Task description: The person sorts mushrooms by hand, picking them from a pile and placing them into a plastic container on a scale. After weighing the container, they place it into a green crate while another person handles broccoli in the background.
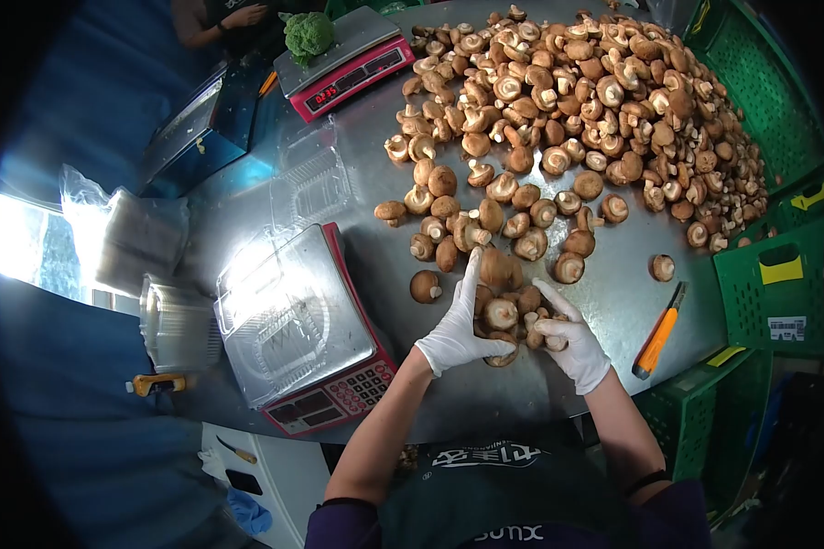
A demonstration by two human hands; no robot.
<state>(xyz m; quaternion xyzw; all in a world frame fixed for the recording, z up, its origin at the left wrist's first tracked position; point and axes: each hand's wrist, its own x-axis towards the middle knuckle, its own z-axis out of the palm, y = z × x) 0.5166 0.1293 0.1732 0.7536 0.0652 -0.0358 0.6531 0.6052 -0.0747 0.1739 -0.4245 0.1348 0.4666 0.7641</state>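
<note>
Both hands wear white gloves. My left hand [464,320] lies along the left side of a small cluster of brown mushrooms [501,314], its fingers stretched forward and its thumb spread below them. On the cluster's right side, my right hand [570,340] has its fingers curled round some mushrooms near a pale stem. The cluster sits between the two palms, just above the metal table [449,403]. Loose mushrooms [444,206] lie scattered beyond my fingertips, and a large heap of mushrooms [613,91] covers the back right of the table.
A red scale [307,320] carrying a clear plastic tray stands at the left; a second scale [357,69] at the back holds broccoli [309,35]. An orange knife [659,334] lies right. Green crates [769,274] line the right edge. Another person's hand [245,16] shows at the top left.
</note>
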